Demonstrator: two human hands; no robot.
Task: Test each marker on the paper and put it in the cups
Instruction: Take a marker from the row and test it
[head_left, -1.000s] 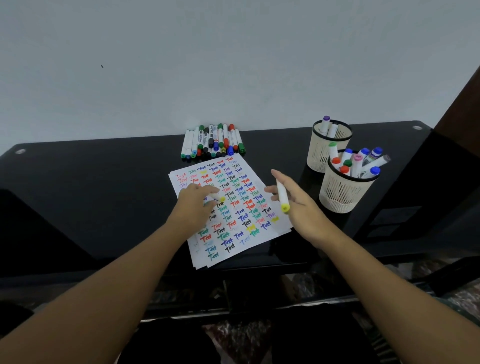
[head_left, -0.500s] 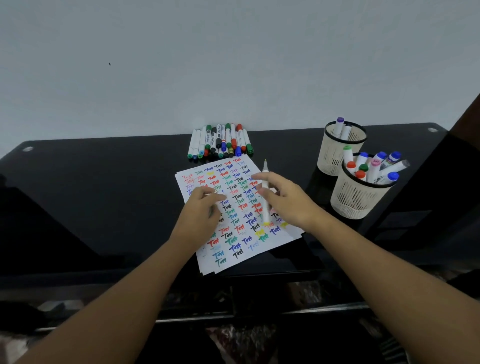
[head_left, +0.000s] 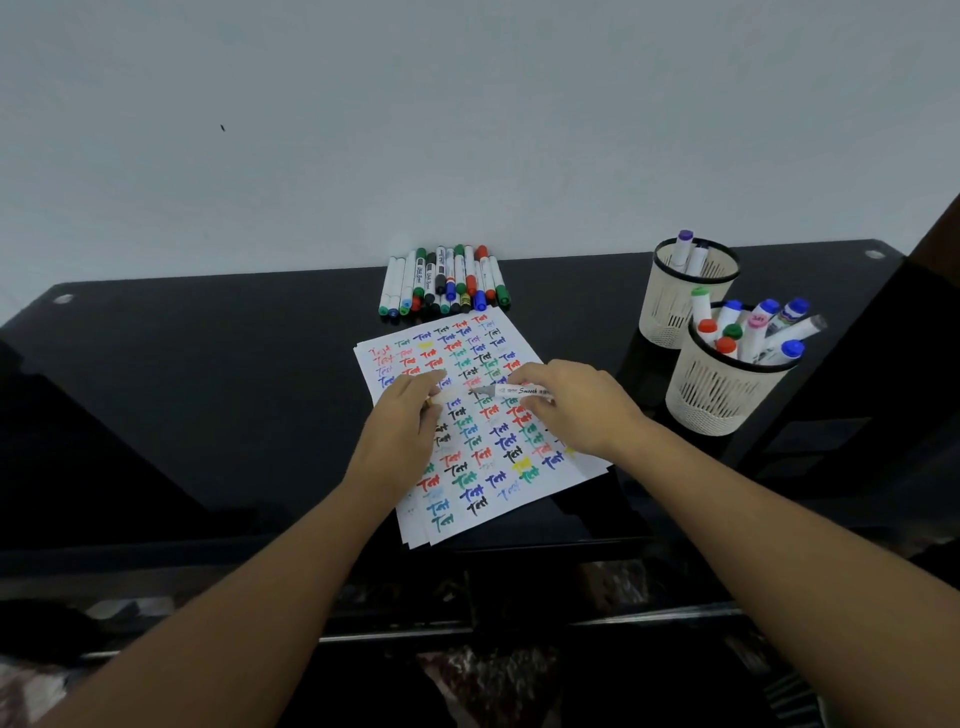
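White paper (head_left: 483, 467), covered in coloured scribbles, lies on the black worktop (head_left: 208, 395). Above it the right hand (head_left: 576, 405) pinches a marker (head_left: 511, 391), its tip facing the left hand (head_left: 410, 415), whose grip holds the cap (head_left: 448, 396). Farther off: loose markers (head_left: 444, 283) and two cups (head_left: 722, 384).

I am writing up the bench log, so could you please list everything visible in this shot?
table: one, glossy black, against the wall.
paper: small stack, white, covered in coloured "Test" words, centre.
loose markers: about a dozen, white with mixed caps, lying above the paper.
far cup: one, cream mesh, two markers inside.
near cup: one, cream mesh, about nine markers.
held marker: one, white, uncapped, tip leftward.
left hand: holds something, probably the cap.
right hand: grips the held marker.
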